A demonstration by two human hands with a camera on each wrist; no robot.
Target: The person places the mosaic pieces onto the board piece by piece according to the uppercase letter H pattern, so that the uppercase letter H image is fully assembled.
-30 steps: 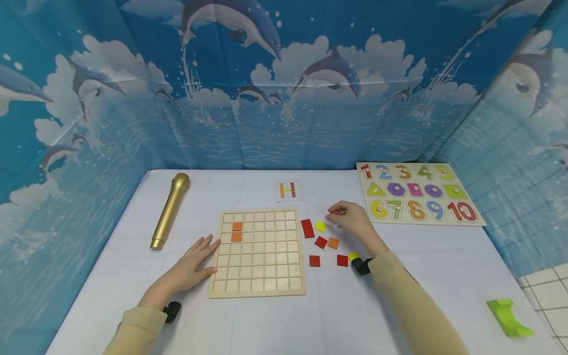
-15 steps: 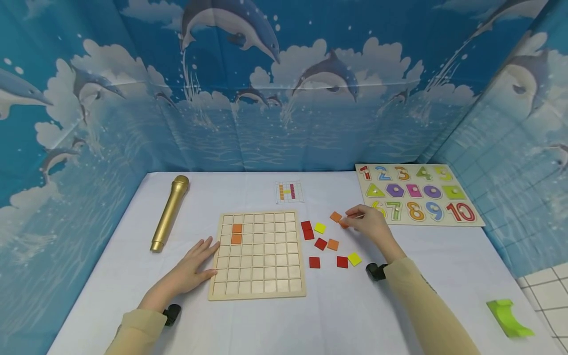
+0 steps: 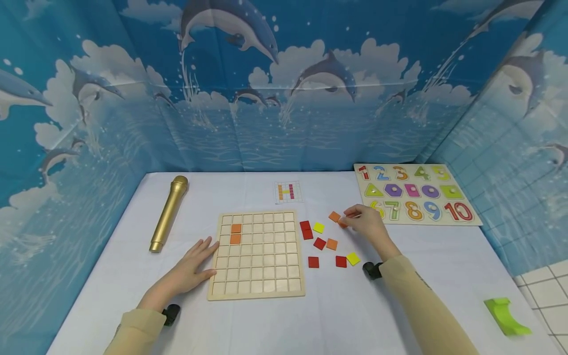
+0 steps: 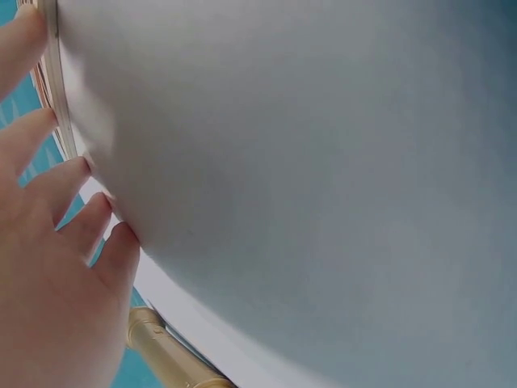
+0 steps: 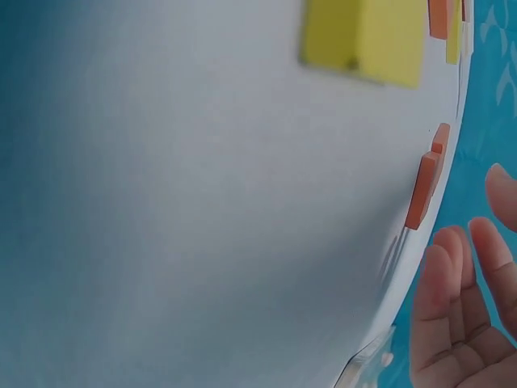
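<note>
The wooden grid board (image 3: 257, 288) lies in front of me in the head view, with two orange tiles (image 3: 235, 233) in cells near its upper left. My left hand (image 3: 188, 268) rests beside the board, its spread fingers touching the left edge; the left wrist view shows these fingers (image 4: 60, 186) at the board's side. My right hand (image 3: 368, 224) hovers at a pair of orange tiles (image 3: 335, 216) right of the board. In the right wrist view, its thumb and fingers (image 5: 436, 283) are apart with nothing between them, close to the orange tiles (image 5: 422, 190).
Red tiles (image 3: 313, 262), yellow tiles (image 3: 353, 259) and another orange tile (image 3: 331, 244) lie right of the board. Behind it is a pattern card (image 3: 288, 192). A gold microphone (image 3: 168, 214) lies left, a number puzzle (image 3: 414, 195) back right, a green curved block (image 3: 506, 316) front right.
My right hand has shifted right and slightly nearer, bringing the orange tile pair and the whole front yellow tile into view. It barely moves over the last half second. The left hand stays put.
</note>
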